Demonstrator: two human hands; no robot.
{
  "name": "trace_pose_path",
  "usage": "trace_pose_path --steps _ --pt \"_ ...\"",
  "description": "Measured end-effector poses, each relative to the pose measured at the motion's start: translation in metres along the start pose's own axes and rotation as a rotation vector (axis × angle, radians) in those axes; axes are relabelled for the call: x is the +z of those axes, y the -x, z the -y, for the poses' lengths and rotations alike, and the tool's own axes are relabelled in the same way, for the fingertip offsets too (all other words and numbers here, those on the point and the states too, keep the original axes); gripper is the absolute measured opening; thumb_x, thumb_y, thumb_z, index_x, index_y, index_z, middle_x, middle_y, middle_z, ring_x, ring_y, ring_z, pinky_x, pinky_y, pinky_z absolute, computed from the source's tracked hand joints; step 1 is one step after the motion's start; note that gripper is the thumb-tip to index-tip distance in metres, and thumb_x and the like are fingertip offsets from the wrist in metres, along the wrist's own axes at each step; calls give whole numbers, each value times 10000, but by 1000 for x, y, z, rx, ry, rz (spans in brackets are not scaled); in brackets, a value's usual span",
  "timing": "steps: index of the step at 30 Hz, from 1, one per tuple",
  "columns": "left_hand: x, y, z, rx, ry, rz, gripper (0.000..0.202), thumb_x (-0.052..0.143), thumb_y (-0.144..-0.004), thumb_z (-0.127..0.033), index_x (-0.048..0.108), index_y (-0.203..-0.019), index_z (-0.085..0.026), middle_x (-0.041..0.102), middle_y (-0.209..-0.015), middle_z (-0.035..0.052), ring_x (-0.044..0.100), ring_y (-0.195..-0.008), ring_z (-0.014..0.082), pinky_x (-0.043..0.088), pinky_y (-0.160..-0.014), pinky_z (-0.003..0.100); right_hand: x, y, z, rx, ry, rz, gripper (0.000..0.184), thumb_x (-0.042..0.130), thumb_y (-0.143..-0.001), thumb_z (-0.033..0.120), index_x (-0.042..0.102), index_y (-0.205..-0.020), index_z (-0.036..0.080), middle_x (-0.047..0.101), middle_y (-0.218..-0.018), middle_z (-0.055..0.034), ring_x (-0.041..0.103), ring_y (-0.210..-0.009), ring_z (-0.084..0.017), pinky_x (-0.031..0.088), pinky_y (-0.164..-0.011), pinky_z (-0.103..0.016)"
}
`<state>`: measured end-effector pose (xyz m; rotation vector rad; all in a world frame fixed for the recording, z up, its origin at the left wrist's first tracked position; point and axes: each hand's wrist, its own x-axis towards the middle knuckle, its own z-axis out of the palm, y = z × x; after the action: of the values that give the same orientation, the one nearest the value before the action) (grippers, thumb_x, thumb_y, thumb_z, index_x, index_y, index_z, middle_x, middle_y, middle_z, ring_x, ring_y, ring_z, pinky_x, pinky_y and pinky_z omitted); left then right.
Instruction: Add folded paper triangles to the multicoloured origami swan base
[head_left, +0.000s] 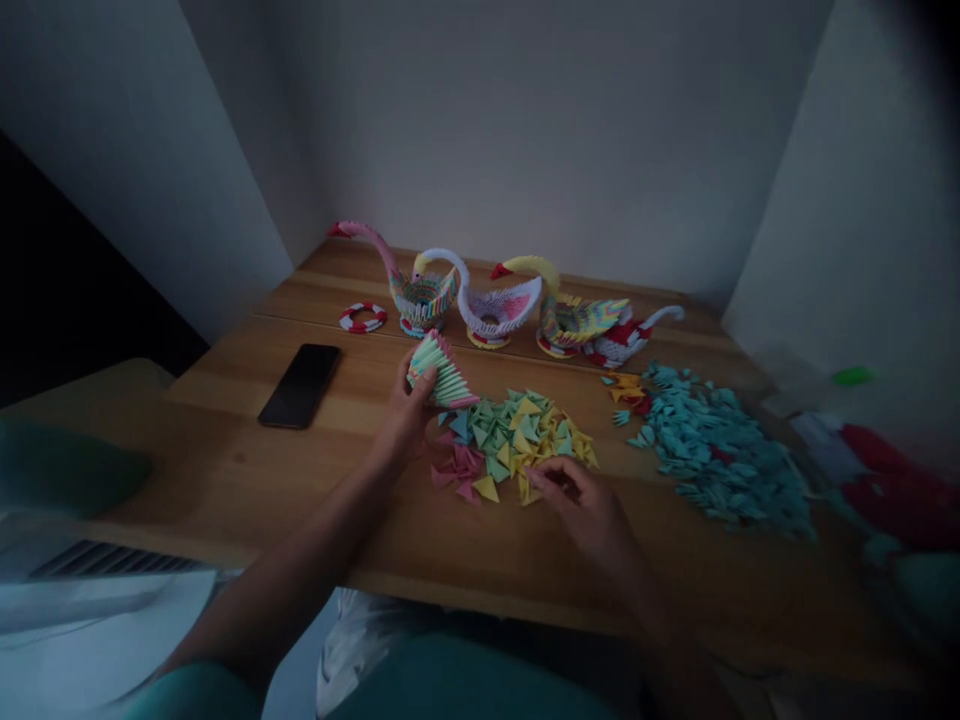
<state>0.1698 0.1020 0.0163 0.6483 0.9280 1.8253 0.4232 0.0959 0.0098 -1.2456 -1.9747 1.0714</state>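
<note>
My left hand (411, 405) is wrapped round a partly built piece of modular origami (437, 372), a ring-like body of pale green and pink folded paper units held tilted above the table. Just right of it lies a loose pile of small folded paper triangles (517, 430) in green, yellow, pink and blue. At the pile's near right edge, my right hand (577, 495) has thumb and forefinger pinched together by the yellow triangles. Whatever those fingertips hold, if anything, is too small to make out.
Several finished paper swans (491, 305) stand along the back, beside a red and white paper ring (363, 318). A black phone (300, 386) lies at left. On the right spreads a large heap of teal paper pieces (712, 440), with a few orange ones (626, 387).
</note>
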Motion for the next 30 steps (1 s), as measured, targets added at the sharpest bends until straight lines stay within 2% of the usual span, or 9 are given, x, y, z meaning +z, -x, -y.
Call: trace_pose_path --steps 3,5,9,12,15,18,24,30 --pt "3 6 1 -45 -48 30 667 768 -715 -465 492 -1300 -303 571 -1126 30 588 -781 122 560 -626 221 -6 -8 2 77 -222 -60 305 664 -810 508 643 -805 204 669 -829 -31 610 -718 -168 489 -610 -264" --pt "4 8 4 -73 -83 63 704 764 -722 -461 459 -1339 -312 575 -1143 38 600 -783 131 552 -616 223 -7 -12 5 102 -358 -92 333 688 -784 521 628 -764 195 662 -768 -28 596 -664 -154 490 -585 -261" --pt "2 12 10 -59 -146 137 755 767 -727 -456 427 -1379 -282 581 -1206 65 617 -933 186 549 -746 267 -7 -17 16 125 -505 -124 351 729 -752 514 604 -748 186 639 -674 -4 559 -566 -122 482 -550 -250" --pt "4 15 10 -24 -201 205 824 785 -703 -466 412 -1400 -232 584 -1249 93 596 -1053 224 512 -867 300 -8 -19 25 138 -541 -126 350 749 -736 504 609 -765 184 650 -703 -10 571 -568 -123 483 -529 -242" --pt "9 19 4 4 -246 250 882 808 -671 -461 398 -1414 -219 561 -1309 104 565 -1138 251 470 -946 326 -9 -22 27 145 -571 -110 355 779 -705 492 640 -827 189 679 -748 -27 629 -651 -156 517 -569 -258" --pt "12 22 1 -6 -257 305 906 812 -668 -453 380 -1430 -219 561 -1318 115 564 -1153 267 462 -964 353 -10 -25 26 128 -575 -113 374 792 -680 494 673 -866 193 704 -809 -49 662 -729 -188 545 -629 -295" --pt "9 22 9 15 -263 418 963 840 -643 -424 354 -1452 -233 525 -1366 128 554 -1180 288 457 -996 394 -14 -30 33 -33 -369 -218 288 761 -708 468 727 -817 204 687 -787 -44 620 -700 -174 507 -603 -268" --pt "8 28 6 66 -470 460 942 838 -660 -401 363 -1459 -246 479 -1421 135 518 -1241 317 399 -1074 444 -9 -32 36 -14 -493 -157 303 748 -731 479 708 -860 209 704 -781 -42 645 -675 -176 542 -665 -304"
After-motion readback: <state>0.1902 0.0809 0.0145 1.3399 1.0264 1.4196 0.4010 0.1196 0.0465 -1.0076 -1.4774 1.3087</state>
